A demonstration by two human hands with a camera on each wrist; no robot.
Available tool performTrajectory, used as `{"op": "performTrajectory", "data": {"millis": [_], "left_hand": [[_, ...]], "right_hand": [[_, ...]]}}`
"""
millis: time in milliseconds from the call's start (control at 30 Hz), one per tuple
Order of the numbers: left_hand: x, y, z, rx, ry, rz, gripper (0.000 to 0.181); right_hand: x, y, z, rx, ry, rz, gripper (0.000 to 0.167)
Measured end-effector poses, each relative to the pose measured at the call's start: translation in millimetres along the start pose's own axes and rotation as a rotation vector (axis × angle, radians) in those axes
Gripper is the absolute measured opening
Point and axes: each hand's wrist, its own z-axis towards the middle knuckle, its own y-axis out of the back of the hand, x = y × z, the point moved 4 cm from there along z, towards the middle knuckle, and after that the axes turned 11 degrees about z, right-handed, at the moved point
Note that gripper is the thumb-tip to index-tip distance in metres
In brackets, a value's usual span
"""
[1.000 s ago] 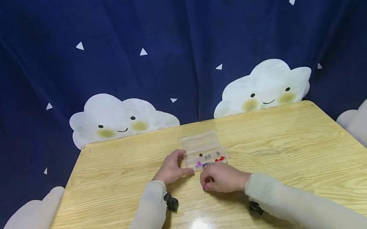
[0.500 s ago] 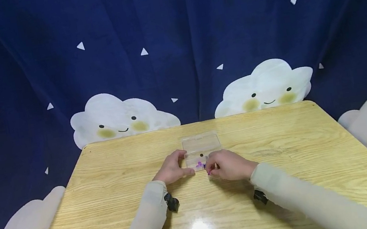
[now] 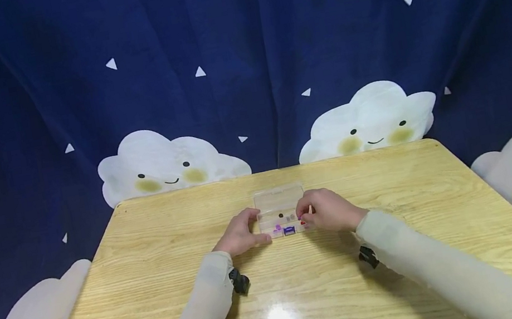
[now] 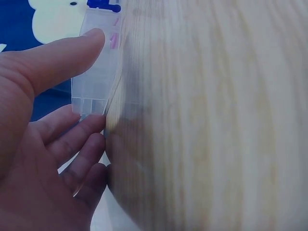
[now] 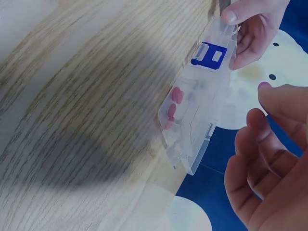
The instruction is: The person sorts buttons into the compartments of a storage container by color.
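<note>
A clear plastic compartment box (image 3: 272, 231) stands on the table with its lid (image 3: 279, 198) raised at the back. At its front is a blue latch (image 3: 289, 230). My left hand (image 3: 240, 234) holds the box's left end, thumb at the front corner and fingers round the side and back. Over the right part of the box, my right hand (image 3: 331, 211) pinches a small round purple piece (image 5: 264, 85) between thumb and finger. Red oval pieces (image 5: 177, 95) lie in the right front compartment. Purple pieces (image 3: 277, 228) sit in the left front one, and a dark round piece (image 3: 280, 215) farther back.
The box stands on a light wood-grain table (image 3: 169, 219). A dark blue curtain (image 3: 239, 60) with white clouds hangs behind it. Each wrist carries a small black device, such as the one on the left wrist (image 3: 240, 282).
My right hand has risen from the table in front of the box and moved back and right over it, keeping the purple piece pinched. My left hand and the box have stayed put.
</note>
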Motion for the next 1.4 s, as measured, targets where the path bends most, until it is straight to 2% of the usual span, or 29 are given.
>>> {"op": "performTrajectory", "data": {"millis": [233,500,933,1400], "left_hand": [[0.4,-1.5,-0.4,0.0,0.004,-0.002,0.075],[0.3,-2.2,-0.7,0.003,0.003,-0.015,0.075],[-1.2,-0.6,-1.0,0.002,0.007,-0.006,0.076],[-1.6,0.3,1.3,0.005,0.007,-0.013,0.076]], "right_hand": [[-4,0,1.7,0.002,-0.052,-0.017,0.011],[-8,1,0.4,-0.005,-0.037,-0.018,0.011],[-18,5,1.7,-0.018,-0.058,-0.038,0.008],[-26,3,7.6,-0.016,-0.125,-0.04,0.009]]}}
